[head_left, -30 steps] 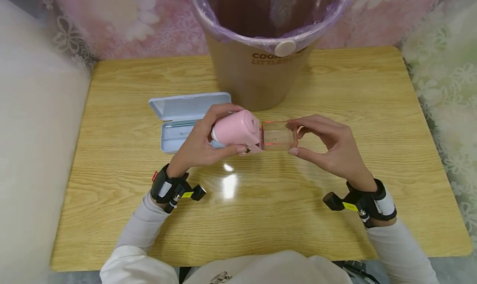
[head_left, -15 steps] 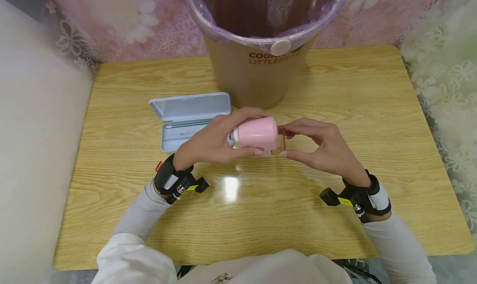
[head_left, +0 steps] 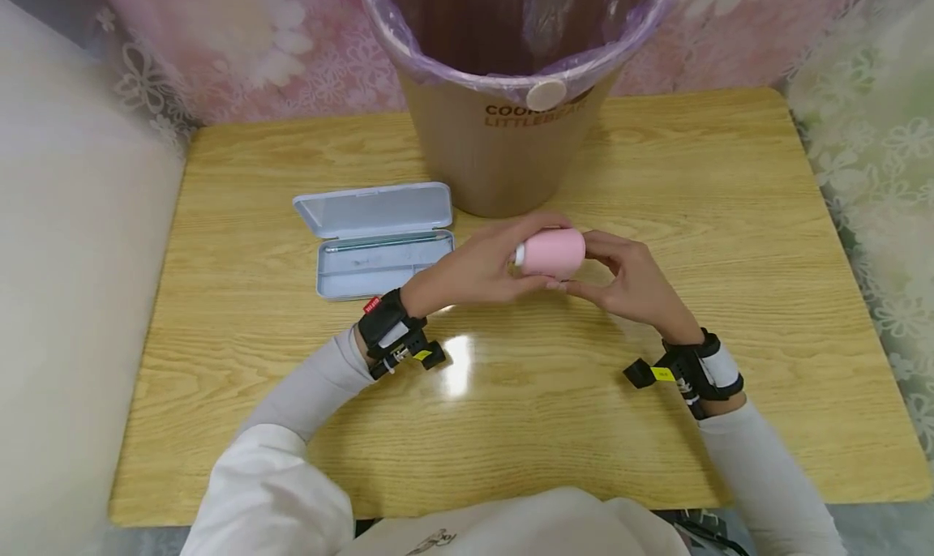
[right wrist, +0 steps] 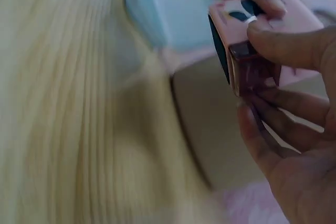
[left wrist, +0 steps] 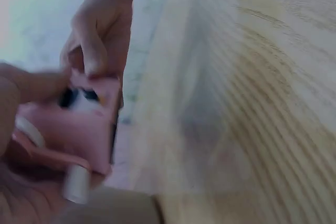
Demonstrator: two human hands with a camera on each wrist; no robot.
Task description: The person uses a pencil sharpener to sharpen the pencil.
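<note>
A pink pencil sharpener [head_left: 554,252] is held above the table, in front of the bin. My left hand [head_left: 485,264] grips its body from the left. A crank with a white knob [left wrist: 77,184] shows in the left wrist view, and the front bears a dark and white picture. The see-through reddish shavings drawer [right wrist: 254,72] sits mostly inside the sharpener. My right hand [head_left: 627,276] pinches the drawer end between thumb and fingers, with the thumb against the sharpener in the right wrist view. From the head view the drawer is hidden.
Left of the hands lies an opened light blue pencil case [head_left: 365,280] with a green pencil [head_left: 387,241] in it. A large brown bin [head_left: 503,159] with a purple liner stands at the back of the wooden table [head_left: 511,442].
The drawer, pulled well out a second ago, has slid into the sharpener. My left hand has carried the sharpener to the right, toward my right hand, uncovering the pencil case.
</note>
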